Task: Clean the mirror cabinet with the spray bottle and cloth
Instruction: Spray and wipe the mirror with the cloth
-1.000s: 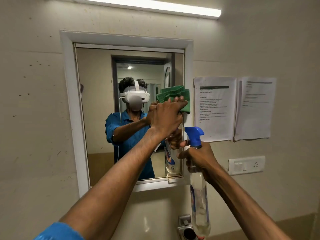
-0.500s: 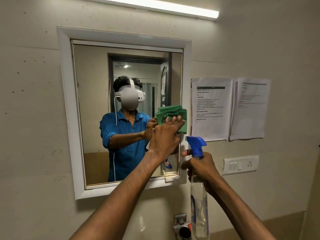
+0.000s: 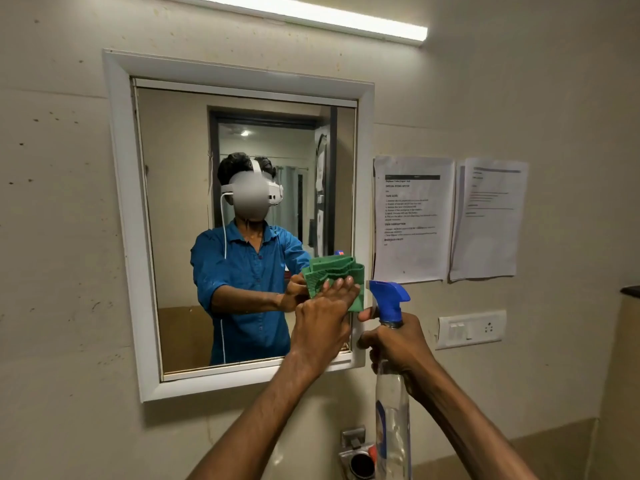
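The left hand (image 3: 323,315) presses a folded green cloth (image 3: 334,277) flat against the mirror cabinet (image 3: 239,220), fingers straight, at the lower right corner of the glass where it meets the white frame (image 3: 363,168). The right hand (image 3: 398,344) grips the neck of the spray bottle (image 3: 391,403), held upright just beside the frame's right edge, blue nozzle pointing left toward the cloth. Most of the glass to the left and above lies uncovered. Two paper sheets (image 3: 414,220) and a switch plate (image 3: 471,329) hang on the wall right of the cabinet.
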The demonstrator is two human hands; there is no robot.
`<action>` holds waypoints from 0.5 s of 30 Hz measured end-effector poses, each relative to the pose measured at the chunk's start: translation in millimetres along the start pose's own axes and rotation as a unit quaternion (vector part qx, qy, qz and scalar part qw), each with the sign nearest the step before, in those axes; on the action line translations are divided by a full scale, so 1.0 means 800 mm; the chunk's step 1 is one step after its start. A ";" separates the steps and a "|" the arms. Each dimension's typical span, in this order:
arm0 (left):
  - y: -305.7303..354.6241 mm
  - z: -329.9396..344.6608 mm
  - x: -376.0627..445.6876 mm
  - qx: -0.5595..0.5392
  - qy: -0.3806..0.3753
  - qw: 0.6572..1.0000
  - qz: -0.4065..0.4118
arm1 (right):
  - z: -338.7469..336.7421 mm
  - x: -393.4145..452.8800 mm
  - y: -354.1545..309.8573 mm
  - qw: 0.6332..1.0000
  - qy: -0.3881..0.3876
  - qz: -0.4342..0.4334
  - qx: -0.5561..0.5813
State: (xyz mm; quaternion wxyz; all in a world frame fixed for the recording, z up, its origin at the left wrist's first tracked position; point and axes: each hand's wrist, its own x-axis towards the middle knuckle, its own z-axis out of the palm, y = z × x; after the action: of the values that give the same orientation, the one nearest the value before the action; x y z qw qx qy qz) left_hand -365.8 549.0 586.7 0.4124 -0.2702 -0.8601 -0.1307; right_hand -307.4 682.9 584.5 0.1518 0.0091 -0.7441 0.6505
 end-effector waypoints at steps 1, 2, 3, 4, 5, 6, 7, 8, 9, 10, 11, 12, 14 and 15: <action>0.000 0.003 -0.007 -0.004 -0.006 1.000 0.002 | 0.001 -0.001 0.001 1.000 -0.003 0.000 -0.004; 0.001 0.007 -0.014 -0.009 -0.013 1.000 0.002 | 0.002 -0.002 0.001 1.000 -0.004 0.001 -0.007; 0.001 0.013 -0.023 -0.015 -0.020 1.000 0.001 | 0.003 -0.003 0.002 1.000 -0.004 0.003 -0.008; 0.001 0.019 -0.031 -0.023 -0.024 0.999 -0.002 | 0.003 -0.004 0.002 1.000 -0.005 0.006 -0.009; 0.002 0.024 -0.039 -0.032 -0.028 0.999 -0.005 | 0.004 -0.004 0.002 1.000 -0.006 0.009 -0.010; 0.004 0.028 -0.046 -0.038 -0.035 0.999 -0.011 | 0.004 -0.005 0.002 1.000 -0.007 0.011 -0.010; 0.005 0.032 -0.052 -0.040 -0.039 0.998 -0.020 | 0.004 -0.005 0.002 1.000 -0.009 0.012 -0.008; 0.007 0.033 -0.055 -0.042 -0.043 0.998 -0.025 | 0.005 -0.006 0.002 1.000 -0.010 0.012 -0.008; 0.008 0.034 -0.058 -0.049 -0.037 0.998 -0.025 | 0.005 -0.006 0.002 1.000 -0.011 0.012 -0.008; 0.009 0.036 -0.060 -0.052 -0.027 0.998 -0.027 | 0.006 -0.006 0.002 1.000 -0.012 0.011 -0.009; 0.011 0.036 -0.062 -0.056 -0.028 0.997 -0.033 | 0.006 -0.007 0.002 1.000 -0.014 0.011 -0.009; 0.012 0.037 -0.063 -0.054 -0.040 0.997 -0.042 | 0.007 -0.008 0.003 1.000 -0.017 0.013 -0.007; 0.010 0.042 -0.069 -0.036 -0.075 0.995 -0.052 | 0.007 -0.009 0.005 1.000 -0.021 0.017 0.000; 0.010 0.044 -0.074 -0.030 -0.087 0.994 -0.055 | 0.006 -0.010 0.006 1.000 -0.023 0.018 0.005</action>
State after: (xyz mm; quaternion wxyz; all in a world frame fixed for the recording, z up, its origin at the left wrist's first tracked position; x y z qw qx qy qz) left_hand -353.2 550.2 518.9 0.3199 -0.2454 -0.9018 -0.1553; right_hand -301.6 677.1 577.7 0.1231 0.0115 -0.7440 0.6566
